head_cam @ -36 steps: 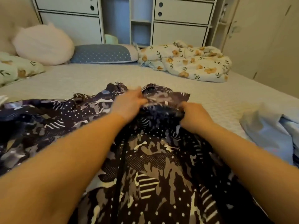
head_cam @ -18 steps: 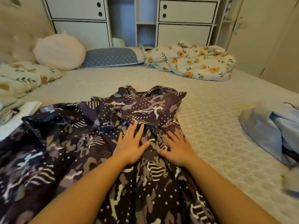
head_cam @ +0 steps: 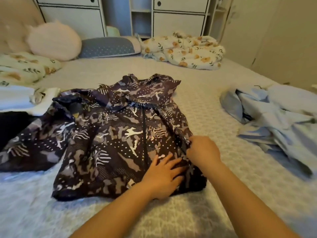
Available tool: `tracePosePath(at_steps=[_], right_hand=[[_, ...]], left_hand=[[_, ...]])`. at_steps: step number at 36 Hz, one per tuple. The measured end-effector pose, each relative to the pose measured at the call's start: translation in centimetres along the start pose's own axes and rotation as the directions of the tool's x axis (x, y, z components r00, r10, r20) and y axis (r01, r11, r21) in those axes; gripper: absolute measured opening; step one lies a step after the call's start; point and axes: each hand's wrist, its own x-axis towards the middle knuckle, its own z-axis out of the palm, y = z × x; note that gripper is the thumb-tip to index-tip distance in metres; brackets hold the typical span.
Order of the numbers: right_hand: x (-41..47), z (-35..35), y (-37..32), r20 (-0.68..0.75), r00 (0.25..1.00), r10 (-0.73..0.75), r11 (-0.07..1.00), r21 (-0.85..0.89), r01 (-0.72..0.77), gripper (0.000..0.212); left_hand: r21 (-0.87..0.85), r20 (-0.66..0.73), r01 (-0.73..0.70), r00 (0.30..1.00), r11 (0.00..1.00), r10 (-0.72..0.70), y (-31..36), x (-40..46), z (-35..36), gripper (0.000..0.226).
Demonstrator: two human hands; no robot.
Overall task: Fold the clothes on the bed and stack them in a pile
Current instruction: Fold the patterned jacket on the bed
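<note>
Dark camouflage-print hooded jacket (head_cam: 120, 134), lying spread on the pale quilted bed (head_cam: 214, 117): left hand (head_cam: 163, 176) pressing flat beside right hand (head_cam: 203, 152), whose fingers are pinching the edge. Thin fabric risks slipping, bunching under them.

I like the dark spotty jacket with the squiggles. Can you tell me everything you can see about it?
The dark patterned jacket is thin-looking cloth printed with grey blotches, white dots and stripes. It lies spread on the bed, hood away from the person, a dark drawstring down its front, one sleeve flung left. The left hand presses flat on its hem; the right hand pinches its right edge.
</note>
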Motion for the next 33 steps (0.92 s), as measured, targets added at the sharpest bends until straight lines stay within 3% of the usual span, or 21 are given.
tracePosePath(at_steps=[2,4,6,8,10,12,14,16,17,20,23,25,29,33], right_hand=[[-0.3,-0.7,-1.5,-0.066,0.997,-0.036,0.996,0.075,0.041,0.023],[-0.7,-0.5,-2.8,-0.044,0.994,-0.096,0.978,0.182,0.102,0.029],[-1.2,0.7,-3.5,0.129,0.963,-0.237,0.96,0.182,0.212,0.025],[-1.8,2.5,-3.4,0.36,0.872,-0.332,0.943,0.141,0.301,0.025],[-1.9,3.6,-2.6,0.442,0.827,-0.346,0.938,0.187,0.293,0.032],[-1.6,3.8,-1.5,0.349,0.865,-0.361,0.916,0.306,0.259,0.032],[-1.3,4.1,-0.5,0.14,0.939,-0.315,0.888,0.391,0.24,0.031],[-1.3,4.5,0.5,-0.096,0.988,-0.122,0.898,0.413,0.151,0.031],[-1.5,4.7,1.0,-0.161,0.987,0.001,0.906,0.419,0.067,0.031],[-2.3,5.4,2.2,-0.045,0.978,0.203,0.871,0.464,-0.16,0.041],[-3.1,5.9,2.8,0.06,0.99,0.127,0.843,0.519,-0.14,0.044],[-3.4,5.7,2.9,0.085,0.992,0.089,0.828,0.548,-0.121,0.047],[-4.0,5.4,2.3,0.183,0.982,0.043,0.807,0.573,-0.141,0.059],[-4.9,5.9,1.7,0.125,0.991,0.038,0.852,0.515,-0.097,0.059]], left_hand=[[-0.046,-0.038,-0.029,0.999,0.999,0.027,1.1,-1.4,0.2,0.044],[-0.012,-0.07,-0.077,0.995,0.997,0.076,2.2,-3.0,0.5,0.043],[0.016,-0.057,-0.098,0.993,0.995,0.099,3.0,-4.5,0.4,0.049],[-0.049,-0.042,-0.07,0.997,0.996,0.068,3.4,-5.9,-0.2,0.046],[-0.102,-0.068,0.002,0.998,0.995,-0.009,3.7,-7.3,-1.6,0.033],[-0.105,-0.187,0.086,0.977,0.991,-0.105,3.4,-8.1,-3.6,0.038],[-0.157,-0.338,0.148,0.921,0.976,-0.194,3.1,-7.7,-5.2,0.034],[-0.243,-0.413,0.15,0.878,0.958,-0.242,3.0,-6.7,-6.1,0.023],[-0.239,-0.385,0.158,0.891,0.958,-0.242,3.2,-5.9,-6.1,0.032],[-0.059,-0.163,0.186,0.967,0.981,-0.193,3.9,-3.6,-4.1,0.066],[0.133,0.015,0.164,0.986,0.977,-0.167,3.4,-2.2,-1.1,0.079],[0.153,-0.018,0.152,0.988,0.976,-0.151,1.9,-2.2,-0.2,0.072],[0.057,-0.235,0.01,0.972,0.998,0.004,-1.2,-4.1,0.2,0.059],[0.126,-0.3,-0.092,0.946,0.988,0.126,-2.0,-6.7,0.5,0.07]])
